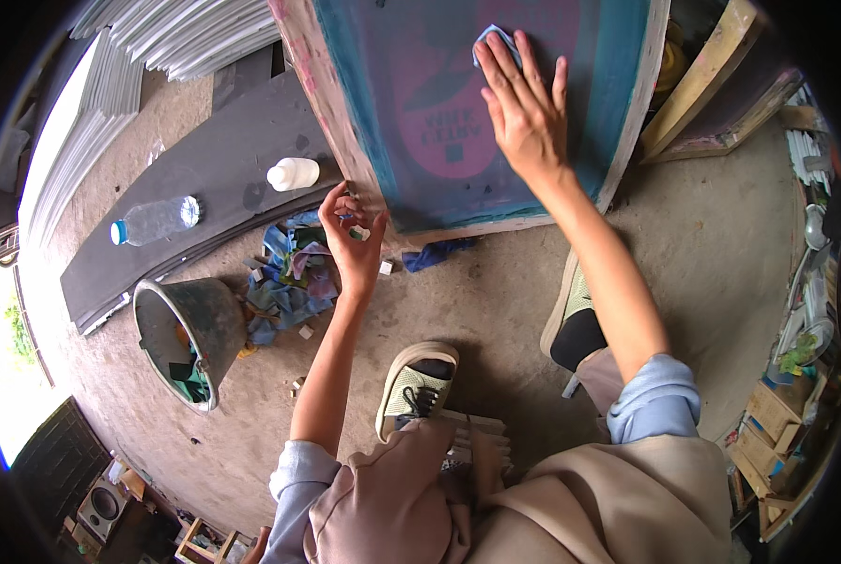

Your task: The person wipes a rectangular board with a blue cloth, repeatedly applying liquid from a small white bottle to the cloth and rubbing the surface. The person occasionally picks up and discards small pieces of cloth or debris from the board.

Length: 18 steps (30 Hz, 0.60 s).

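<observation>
A screen-printing frame (618,155) leans in front of me, with a wooden border, a teal edge and a pinkish printed area on its mesh. My right hand (531,117) lies against the mesh near the top, fingers outstretched over a small light-blue cloth (498,39) pressed beneath them. At the lower left corner of the frame, my left hand (353,235) curls its fingers and thumb around the wooden edge. A small white piece (358,233) shows by the left palm; whether the hand holds it I cannot tell.
Left of the frame, a white bottle (294,174) and a clear plastic bottle (157,221) lie on a dark sheet (110,254). A bucket (204,320) stands tilted beside heaped cloth scraps (289,291). More wooden frames (707,80) lean at the right. My shoes (419,387) are below.
</observation>
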Each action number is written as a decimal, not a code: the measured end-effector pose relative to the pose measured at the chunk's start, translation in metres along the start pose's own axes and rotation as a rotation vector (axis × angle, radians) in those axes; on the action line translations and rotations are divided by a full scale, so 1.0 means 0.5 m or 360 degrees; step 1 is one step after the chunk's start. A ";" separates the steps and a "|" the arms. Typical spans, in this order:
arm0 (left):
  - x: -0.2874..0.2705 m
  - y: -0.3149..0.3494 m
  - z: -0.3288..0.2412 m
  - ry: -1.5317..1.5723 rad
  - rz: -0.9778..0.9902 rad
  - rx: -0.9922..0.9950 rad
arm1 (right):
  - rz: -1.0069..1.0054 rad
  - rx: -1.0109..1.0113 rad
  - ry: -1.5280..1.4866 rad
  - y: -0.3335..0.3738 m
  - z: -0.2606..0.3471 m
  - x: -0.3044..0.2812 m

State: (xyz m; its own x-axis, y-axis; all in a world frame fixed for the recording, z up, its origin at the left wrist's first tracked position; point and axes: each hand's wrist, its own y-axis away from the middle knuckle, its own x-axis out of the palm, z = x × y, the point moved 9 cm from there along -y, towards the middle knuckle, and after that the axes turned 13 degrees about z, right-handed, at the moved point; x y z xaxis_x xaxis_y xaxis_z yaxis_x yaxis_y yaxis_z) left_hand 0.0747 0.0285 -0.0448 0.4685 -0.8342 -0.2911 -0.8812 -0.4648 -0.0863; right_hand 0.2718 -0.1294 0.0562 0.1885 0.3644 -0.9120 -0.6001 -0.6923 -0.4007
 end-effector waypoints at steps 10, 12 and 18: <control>0.001 -0.001 -0.002 0.0017 0.0013 -0.0001 | 0.0530 -0.0108 0.0011 0.269 0.005 0.101; -0.004 0.001 0.001 0.0010 -0.0001 -0.0005 | 0.0341 0.0126 -0.0031 0.210 -0.026 0.061; 0.001 -0.012 0.000 0.0077 -0.0012 0.0006 | 0.0589 0.0087 -0.0318 0.313 0.044 0.139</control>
State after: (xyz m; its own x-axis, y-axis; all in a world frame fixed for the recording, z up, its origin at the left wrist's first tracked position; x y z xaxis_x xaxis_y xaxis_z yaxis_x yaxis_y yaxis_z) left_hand 0.0802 0.0309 -0.0446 0.4775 -0.8441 -0.2439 -0.8778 -0.4701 -0.0917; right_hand 0.1739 -0.1989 -0.0682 -0.1987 0.2146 -0.9563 -0.6406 -0.7669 -0.0390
